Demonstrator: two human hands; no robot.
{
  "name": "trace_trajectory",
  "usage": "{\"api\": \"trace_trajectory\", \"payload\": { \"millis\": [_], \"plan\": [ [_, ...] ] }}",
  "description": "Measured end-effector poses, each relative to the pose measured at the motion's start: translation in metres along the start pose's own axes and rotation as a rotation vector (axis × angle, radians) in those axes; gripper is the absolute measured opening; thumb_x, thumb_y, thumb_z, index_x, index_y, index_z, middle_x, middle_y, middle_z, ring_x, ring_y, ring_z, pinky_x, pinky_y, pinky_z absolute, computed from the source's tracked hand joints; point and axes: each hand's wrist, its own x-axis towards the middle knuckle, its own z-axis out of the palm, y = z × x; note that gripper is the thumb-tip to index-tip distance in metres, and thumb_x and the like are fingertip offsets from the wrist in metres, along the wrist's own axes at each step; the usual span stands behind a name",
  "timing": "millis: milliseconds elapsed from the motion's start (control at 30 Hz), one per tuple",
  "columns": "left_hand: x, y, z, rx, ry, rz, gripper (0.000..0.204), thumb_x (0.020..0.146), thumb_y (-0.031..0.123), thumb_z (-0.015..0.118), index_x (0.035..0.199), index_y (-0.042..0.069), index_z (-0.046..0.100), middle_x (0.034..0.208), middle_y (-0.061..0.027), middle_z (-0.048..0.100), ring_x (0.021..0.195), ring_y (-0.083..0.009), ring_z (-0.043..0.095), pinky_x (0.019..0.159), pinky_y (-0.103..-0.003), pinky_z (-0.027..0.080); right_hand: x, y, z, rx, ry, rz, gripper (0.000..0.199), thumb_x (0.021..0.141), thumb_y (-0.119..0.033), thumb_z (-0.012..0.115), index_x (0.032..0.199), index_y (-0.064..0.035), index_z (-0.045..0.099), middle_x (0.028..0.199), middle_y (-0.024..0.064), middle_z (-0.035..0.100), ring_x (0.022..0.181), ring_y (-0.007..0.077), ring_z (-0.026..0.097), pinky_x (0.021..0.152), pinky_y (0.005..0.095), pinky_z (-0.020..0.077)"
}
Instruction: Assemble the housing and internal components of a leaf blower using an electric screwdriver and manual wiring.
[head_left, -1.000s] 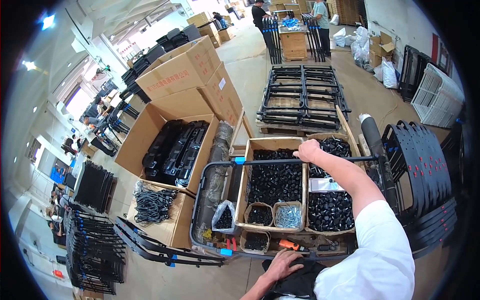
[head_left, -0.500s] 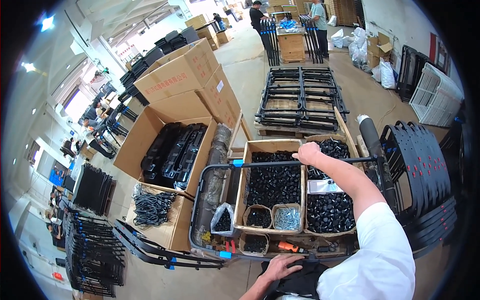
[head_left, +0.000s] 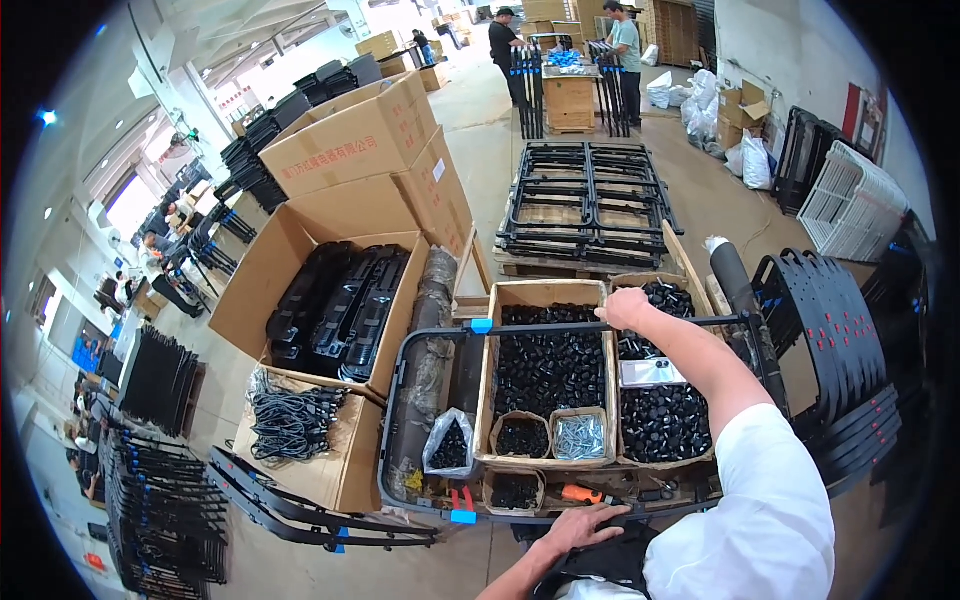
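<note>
A black tubular frame with rounded corners (head_left: 392,400) lies across the boxes, with blue tape pieces (head_left: 482,326) on its bars. My right hand (head_left: 628,308) reaches to its far bar, fingers closed and pressed together at the bar; whatever they hold is hidden. On the near bar my left hand (head_left: 585,525) rests with fingers stretched out, holding nothing. Beneath the frame is a cardboard box (head_left: 484,380) of small black caps (head_left: 550,375), with small boxes of black parts (head_left: 520,437) and silver screws (head_left: 578,437) inside. More black caps (head_left: 664,425) fill the box on the right, under a white phone-like object (head_left: 650,373).
An orange-handled tool (head_left: 585,494) and scissors (head_left: 655,491) lie by the near bar. Left are a clear bag of black parts (head_left: 449,448), bundled black cables (head_left: 292,422) and a carton of black panels (head_left: 335,310). Stacked frames (head_left: 590,200) stand ahead; curved black racks (head_left: 825,330) stand right.
The view has shifted slightly. My right hand stays closed at the far bar, and my left hand has slid a little to the right along the near bar.
</note>
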Motion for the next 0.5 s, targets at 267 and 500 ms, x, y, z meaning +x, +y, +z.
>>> {"api": "trace_trajectory", "payload": {
  "millis": [267,500],
  "plan": [
    [0.0,-0.007,-0.001,-0.07,-0.025,-0.035,0.053,0.101,0.053,0.065,0.138,0.016,0.061,0.121,-0.0108,0.075,0.103,-0.0371,0.073,0.084,-0.047,0.06,0.012,-0.009,-0.003,-0.079,-0.004,0.039,0.05,0.103,-0.047,0.056,0.107,-0.0037,0.08,0.112,0.0181,0.078,0.106,0.0332,0.076,0.09,0.0436,0.0605],
    [0.003,-0.016,0.006,-0.021,0.002,0.036,0.052,0.101,0.054,0.064,0.136,0.015,0.063,0.125,-0.0116,0.073,0.1,-0.0369,0.074,0.083,-0.046,0.06,0.005,-0.017,-0.012,-0.216,-0.051,0.021,0.055,0.092,-0.057,0.066,0.111,-0.0088,0.081,0.113,0.014,0.079,0.107,0.0288,0.077,0.089,0.0424,0.0614]
  ]
}}
